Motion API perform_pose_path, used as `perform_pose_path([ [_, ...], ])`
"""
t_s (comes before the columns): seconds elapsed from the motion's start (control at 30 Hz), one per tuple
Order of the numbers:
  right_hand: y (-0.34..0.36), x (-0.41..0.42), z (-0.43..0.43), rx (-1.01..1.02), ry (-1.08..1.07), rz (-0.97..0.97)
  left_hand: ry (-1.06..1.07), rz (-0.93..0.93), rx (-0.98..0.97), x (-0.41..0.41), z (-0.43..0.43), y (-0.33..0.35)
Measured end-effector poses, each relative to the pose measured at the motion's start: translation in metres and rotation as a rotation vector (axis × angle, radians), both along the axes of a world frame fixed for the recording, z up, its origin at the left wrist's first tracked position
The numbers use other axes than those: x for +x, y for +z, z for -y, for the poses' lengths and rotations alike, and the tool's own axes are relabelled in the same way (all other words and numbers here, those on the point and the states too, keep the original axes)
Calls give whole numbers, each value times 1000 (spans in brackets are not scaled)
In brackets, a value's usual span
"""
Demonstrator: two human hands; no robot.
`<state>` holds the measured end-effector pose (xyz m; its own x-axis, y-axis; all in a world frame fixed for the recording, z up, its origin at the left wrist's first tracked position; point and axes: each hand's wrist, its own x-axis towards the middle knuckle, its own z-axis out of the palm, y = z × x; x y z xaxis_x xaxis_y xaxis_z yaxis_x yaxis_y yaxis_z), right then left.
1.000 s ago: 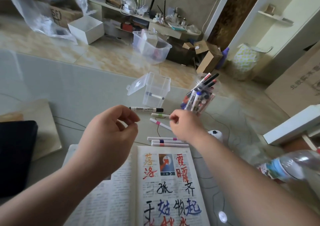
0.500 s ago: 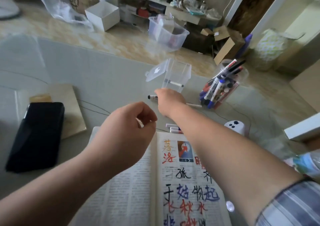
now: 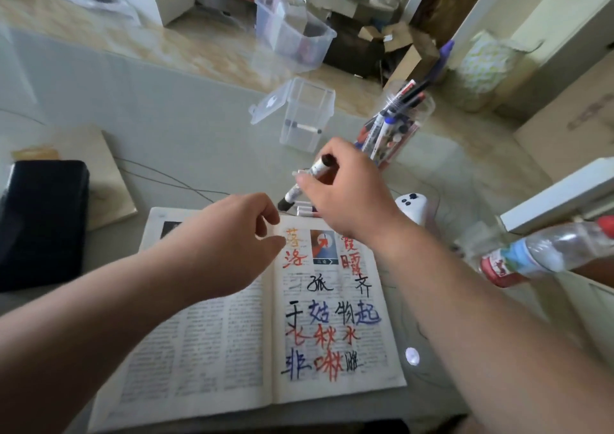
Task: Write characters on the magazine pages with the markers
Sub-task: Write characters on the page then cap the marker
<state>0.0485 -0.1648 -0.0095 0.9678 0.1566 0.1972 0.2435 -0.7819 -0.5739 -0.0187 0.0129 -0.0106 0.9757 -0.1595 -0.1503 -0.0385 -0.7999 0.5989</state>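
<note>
An open magazine (image 3: pixel 212 344) lies on the table in front of me; its right page carries black, red, blue and orange handwritten characters. My right hand (image 3: pixel 345 194) grips a white marker with black ends (image 3: pixel 307 181), tilted above the magazine's top edge. My left hand (image 3: pixel 232 237) hovers over the left page just beside the marker's lower black end, fingers loosely curled and holding nothing. A few capped markers (image 3: pixel 304 209) lie on the table under my right hand. A clear jar of markers (image 3: pixel 395 124) stands behind it.
A clear plastic box (image 3: pixel 305 114) with its lid flipped open stands on the table behind the hands. A black case (image 3: pixel 40 221) rests on a wooden board (image 3: pixel 99 168) at the left. A water bottle (image 3: pixel 545 251) and a small white device (image 3: pixel 413 206) sit at the right.
My right hand reached to the black-and-white marker lying on the table, picked it up and drew it back toward my left hand. The left hand stayed over the left page.
</note>
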Motion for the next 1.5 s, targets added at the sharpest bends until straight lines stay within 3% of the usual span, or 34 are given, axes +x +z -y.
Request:
perform_pose_path([
  [0.2, 21, -111, 52, 617, -83, -390, -247, -143, -173, -35, 29, 16],
  [0.4, 13, -158, 70, 935, -108, -398, -380, -444, -508, -72, 52, 23],
  [0.67, -3, -194, 84, 938, 97, -462, -338, -624, -726, -104, 73, 5],
  [0.83, -9, -197, 95, 918, 174, -436, -394, -512, -541, -107, 74, 0],
  [0.93, -11, -187, 110, 980, 91, -358, -422, -563, -437, -98, 63, -1],
  [1.0, -16, -174, 128, 982, -48, -235, -390, -509, -230, -90, 56, -4],
  [1.1, -32, -157, 153, 869, -196, -132, -381, -256, 240, -82, 55, -13],
  [1.17, -46, -150, 157, 779, -229, -187, -374, -193, 369, -77, 53, -24],
  [1.37, -78, -147, 145, 714, -129, -557, -462, -190, 477, -69, 48, -53],
  [1.5, -90, -146, 144, 555, -143, -520, -469, -234, 508, -67, 45, -63],
])
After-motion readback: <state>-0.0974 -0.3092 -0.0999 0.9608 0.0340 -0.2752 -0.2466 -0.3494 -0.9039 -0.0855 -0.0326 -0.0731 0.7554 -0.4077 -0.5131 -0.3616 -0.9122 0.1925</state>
